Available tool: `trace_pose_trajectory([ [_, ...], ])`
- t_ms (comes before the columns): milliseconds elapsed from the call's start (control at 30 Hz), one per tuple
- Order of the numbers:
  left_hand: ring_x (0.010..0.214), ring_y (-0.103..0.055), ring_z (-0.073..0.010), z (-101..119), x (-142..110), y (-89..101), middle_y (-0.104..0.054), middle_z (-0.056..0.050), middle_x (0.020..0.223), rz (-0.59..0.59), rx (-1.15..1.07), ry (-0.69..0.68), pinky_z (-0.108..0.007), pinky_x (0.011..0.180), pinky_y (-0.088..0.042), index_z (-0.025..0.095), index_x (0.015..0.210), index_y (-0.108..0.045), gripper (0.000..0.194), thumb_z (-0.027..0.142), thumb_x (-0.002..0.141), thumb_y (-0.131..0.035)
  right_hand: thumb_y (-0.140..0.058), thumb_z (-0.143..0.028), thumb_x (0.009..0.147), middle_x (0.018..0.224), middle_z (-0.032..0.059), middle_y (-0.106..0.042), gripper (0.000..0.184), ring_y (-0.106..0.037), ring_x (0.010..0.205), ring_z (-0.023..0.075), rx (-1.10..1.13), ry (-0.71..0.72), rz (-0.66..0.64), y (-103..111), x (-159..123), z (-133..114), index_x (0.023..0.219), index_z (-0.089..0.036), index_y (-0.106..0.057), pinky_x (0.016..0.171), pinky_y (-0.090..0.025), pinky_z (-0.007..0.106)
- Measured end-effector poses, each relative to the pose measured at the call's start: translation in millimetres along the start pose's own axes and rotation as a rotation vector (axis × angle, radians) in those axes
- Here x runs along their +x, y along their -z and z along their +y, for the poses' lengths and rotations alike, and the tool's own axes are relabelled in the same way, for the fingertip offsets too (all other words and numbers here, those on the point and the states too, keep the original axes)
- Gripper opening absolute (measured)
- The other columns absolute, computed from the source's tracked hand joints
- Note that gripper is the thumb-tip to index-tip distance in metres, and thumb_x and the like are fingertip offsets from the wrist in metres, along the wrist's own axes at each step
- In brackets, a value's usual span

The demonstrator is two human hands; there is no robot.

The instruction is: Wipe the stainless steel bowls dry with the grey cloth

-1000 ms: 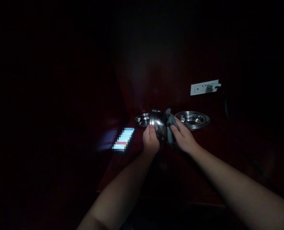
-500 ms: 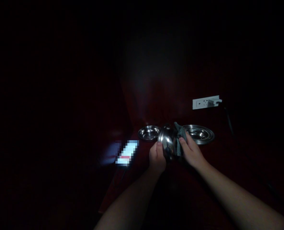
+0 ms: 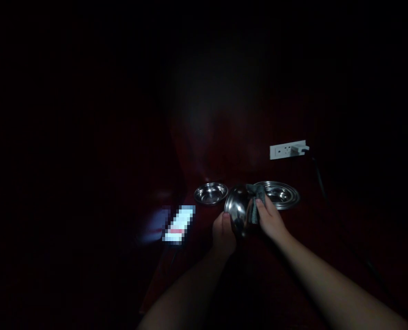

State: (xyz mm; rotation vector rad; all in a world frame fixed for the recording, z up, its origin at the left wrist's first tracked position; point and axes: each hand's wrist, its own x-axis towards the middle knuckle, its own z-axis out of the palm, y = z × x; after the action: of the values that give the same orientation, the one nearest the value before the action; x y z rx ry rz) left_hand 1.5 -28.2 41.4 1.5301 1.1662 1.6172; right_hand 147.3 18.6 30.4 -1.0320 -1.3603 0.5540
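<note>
The scene is very dark. My left hand (image 3: 223, 233) grips a small steel bowl (image 3: 236, 209) tilted on its side above a dark red table (image 3: 293, 238). My right hand (image 3: 270, 220) presses a grey cloth (image 3: 254, 201) against the bowl's right side, its fingers closed on the cloth.
A small steel bowl (image 3: 210, 193) lies on the table at the left and a wider steel plate (image 3: 278, 195) at the right, both behind my hands. A lit phone screen (image 3: 178, 224) lies at the left. A white wall socket (image 3: 286, 150) with a plug and a dark cable is at the back right.
The view has shifted, so everything sits lower in the picture. The bowl in my hands has turned, showing more of its rounded outside. The cloth stays against it.
</note>
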Motion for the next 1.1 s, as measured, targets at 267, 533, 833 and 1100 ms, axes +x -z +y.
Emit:
trace_pose_trajectory([
  [267, 0.057, -0.053, -0.0145, -4.9, -2.9, 3.3, -0.061, -0.003, 0.062, 0.045, 0.05, -0.084, -0.025, 0.055, -0.042, 0.018, 0.066, -0.058, 0.043, 0.041, 0.091, -0.031, -0.042, -0.052, 0.084, 0.115, 0.0066, -0.064, 0.045, -0.056, 0.112, 0.0268, 0.152, -0.128, 0.052, -9.1, -3.9, 2.7, 0.117, -0.024, -0.054, 0.098, -0.042, 0.048],
  [533, 0.061, -0.059, -0.0175, 1.1, -0.7, 5.3, -0.066, -0.006, 0.068, 0.139, 0.042, -0.102, -0.027, 0.058, -0.046, 0.017, 0.073, -0.065, 0.046, 0.049, 0.088, -0.035, -0.05, -0.052, 0.079, 0.125, 0.0073, -0.059, 0.051, -0.055, 0.115, 0.0248, 0.468, -0.408, 0.008, -21.0, -12.1, -8.0, 0.121, -0.022, -0.052, 0.103, -0.039, 0.044],
  [833, 0.081, -0.064, -0.0217, 2.0, 5.6, 3.0, -0.069, -0.01, 0.089, 0.125, 0.012, -0.047, -0.032, 0.073, -0.05, 0.014, 0.093, -0.064, 0.049, 0.051, 0.088, -0.032, -0.059, -0.048, 0.072, 0.098, 0.0091, -0.071, 0.043, -0.067, 0.091, 0.0266, 0.718, -0.527, -0.023, -30.9, -21.1, -16.4, 0.104, -0.019, -0.062, 0.08, -0.052, 0.042],
  [1100, 0.106, -0.059, -0.0221, -5.3, 0.8, -4.4, -0.063, -0.013, 0.115, -0.108, -0.032, -0.065, -0.034, 0.093, -0.045, 0.013, 0.113, -0.058, 0.045, 0.043, 0.092, -0.031, -0.064, -0.051, 0.068, 0.104, 0.0049, -0.07, 0.051, -0.063, 0.1, 0.0247, 0.699, -0.477, 0.057, -27.4, -21.4, -30.0, 0.109, -0.021, -0.064, 0.093, -0.044, 0.038],
])
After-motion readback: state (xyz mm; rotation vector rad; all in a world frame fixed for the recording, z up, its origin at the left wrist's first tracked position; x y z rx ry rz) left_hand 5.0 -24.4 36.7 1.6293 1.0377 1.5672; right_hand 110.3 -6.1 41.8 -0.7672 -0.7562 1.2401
